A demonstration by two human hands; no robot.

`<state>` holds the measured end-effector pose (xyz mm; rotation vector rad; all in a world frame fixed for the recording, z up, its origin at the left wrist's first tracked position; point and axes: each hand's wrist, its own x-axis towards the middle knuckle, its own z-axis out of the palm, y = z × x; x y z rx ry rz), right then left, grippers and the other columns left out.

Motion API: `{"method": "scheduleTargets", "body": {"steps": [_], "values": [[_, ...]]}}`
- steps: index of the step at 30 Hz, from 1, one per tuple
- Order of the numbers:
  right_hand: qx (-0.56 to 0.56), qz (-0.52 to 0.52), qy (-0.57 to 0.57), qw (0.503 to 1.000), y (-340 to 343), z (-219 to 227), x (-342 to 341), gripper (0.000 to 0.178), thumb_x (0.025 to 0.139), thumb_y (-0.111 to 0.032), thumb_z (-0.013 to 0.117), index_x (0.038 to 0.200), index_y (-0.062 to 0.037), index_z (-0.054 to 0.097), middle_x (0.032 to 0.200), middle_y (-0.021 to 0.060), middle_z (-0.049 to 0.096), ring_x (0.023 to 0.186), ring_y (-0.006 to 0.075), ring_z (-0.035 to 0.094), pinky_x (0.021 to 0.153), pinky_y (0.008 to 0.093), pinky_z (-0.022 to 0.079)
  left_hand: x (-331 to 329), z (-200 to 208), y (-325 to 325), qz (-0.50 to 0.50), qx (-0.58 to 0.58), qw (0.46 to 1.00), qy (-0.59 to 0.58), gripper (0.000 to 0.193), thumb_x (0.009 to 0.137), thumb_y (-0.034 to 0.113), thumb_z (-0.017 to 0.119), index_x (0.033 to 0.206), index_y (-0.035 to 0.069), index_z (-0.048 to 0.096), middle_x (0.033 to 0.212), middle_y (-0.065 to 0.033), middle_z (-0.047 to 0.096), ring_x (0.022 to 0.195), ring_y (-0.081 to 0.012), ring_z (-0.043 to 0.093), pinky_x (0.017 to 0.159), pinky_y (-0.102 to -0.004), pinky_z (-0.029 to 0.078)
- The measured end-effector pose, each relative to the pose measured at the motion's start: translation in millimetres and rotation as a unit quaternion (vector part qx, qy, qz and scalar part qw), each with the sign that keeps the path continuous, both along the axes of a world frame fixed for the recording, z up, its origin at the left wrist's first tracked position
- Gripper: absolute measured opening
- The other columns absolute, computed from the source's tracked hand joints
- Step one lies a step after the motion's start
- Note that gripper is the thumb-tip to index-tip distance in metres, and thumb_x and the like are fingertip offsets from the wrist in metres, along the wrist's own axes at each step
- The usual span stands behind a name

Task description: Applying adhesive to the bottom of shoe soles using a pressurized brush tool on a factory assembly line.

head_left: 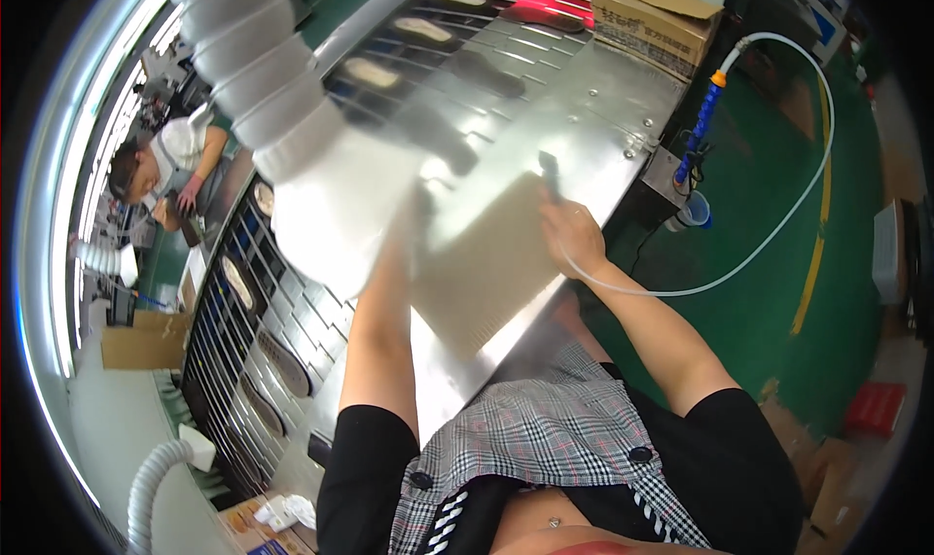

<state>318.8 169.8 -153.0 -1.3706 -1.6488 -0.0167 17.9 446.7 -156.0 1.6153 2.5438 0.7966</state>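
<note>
My right hand (572, 232) is closed around a slim tool that looks like a brush, its dark tip (550, 163) pointing away from me. A thin white tube (720, 281) runs to this hand. Below it, a beige sheet (486, 263) lies on the metal table. My left forearm (377, 346) reaches up beneath a white ducted hood (336, 190), which hides the hand. At the hood's right edge a dark blurred shape (424, 214) shows; I cannot tell what it is.
Slatted conveyors carry shoe parts (423, 32) at the back and soles (282, 362) on the left. A cardboard box (654, 25) stands at the far right corner. Beside the table rises a blue jointed hose (699, 127). Another person (175, 161) works at far left.
</note>
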Motion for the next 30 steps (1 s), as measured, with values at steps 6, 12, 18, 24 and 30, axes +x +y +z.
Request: {"method": "scheduleTargets", "body": {"steps": [6, 12, 18, 24, 30], "values": [[0.010, -0.032, 0.001, 0.999, -11, -2, 10, 0.021, 0.083, 0.000, 0.061, 0.103, -0.0042, 0.058, 0.124, 0.0177, 0.064, 0.110, 0.0324, 0.062, 0.095, 0.0426, 0.047, 27, 27, 2, -0.005, -0.008, 0.973, -0.232, 0.056, 0.068, 0.009, 0.084, 0.116, -0.004, 0.058, 0.107, -0.0179, 0.065, 0.096, -0.0298, 0.064, 0.083, -0.0396, 0.052], [0.019, -0.012, -0.021, 1.000, 4, -9, 8, 0.023, 0.082, 0.001, 0.060, 0.104, -0.0041, 0.058, 0.124, 0.0176, 0.064, 0.108, 0.0326, 0.063, 0.095, 0.0424, 0.047, -52, 52, -28, -0.134, -0.004, 0.550, -0.824, 0.027, 0.085, -0.004, 0.069, 0.110, -0.008, 0.058, 0.089, -0.0120, 0.063, 0.073, -0.0168, 0.059, 0.058, -0.0249, 0.046], [0.033, -0.006, -0.040, 0.999, 24, -39, 27, 0.037, 0.075, 0.003, 0.059, 0.111, -0.0060, 0.058, 0.132, 0.0189, 0.059, 0.115, 0.0348, 0.058, 0.099, 0.0439, 0.042, -33, 109, -310, -0.298, 0.031, 0.355, -0.886, 0.062, 0.100, 0.048, 0.042, 0.151, 0.014, 0.034, 0.154, -0.0082, 0.039, 0.138, -0.0339, 0.039, 0.112, -0.0595, 0.030], [0.097, 0.100, -0.152, 0.979, 39, -42, 5, 0.039, 0.078, 0.002, 0.063, 0.116, -0.0057, 0.064, 0.117, 0.0173, 0.066, 0.114, 0.0334, 0.060, 0.091, 0.0437, 0.048, -11, 85, -400, -0.322, 0.018, 0.256, -0.911, 0.062, 0.104, 0.049, 0.020, 0.156, 0.017, 0.023, 0.157, -0.0025, 0.035, 0.136, -0.0316, 0.043, 0.109, -0.0637, 0.034], [0.059, 0.401, 0.088, 0.910, -64, 91, -95, 0.035, 0.084, -0.006, 0.068, 0.120, -0.0042, 0.067, 0.102, 0.0140, 0.069, 0.094, 0.0304, 0.066, 0.081, 0.0358, 0.052, -1, 89, -429, -0.204, 0.126, 0.543, -0.805, 0.060, 0.105, 0.047, 0.021, 0.155, 0.014, 0.025, 0.159, -0.0047, 0.030, 0.136, -0.0298, 0.043, 0.107, -0.0539, 0.043]]}}
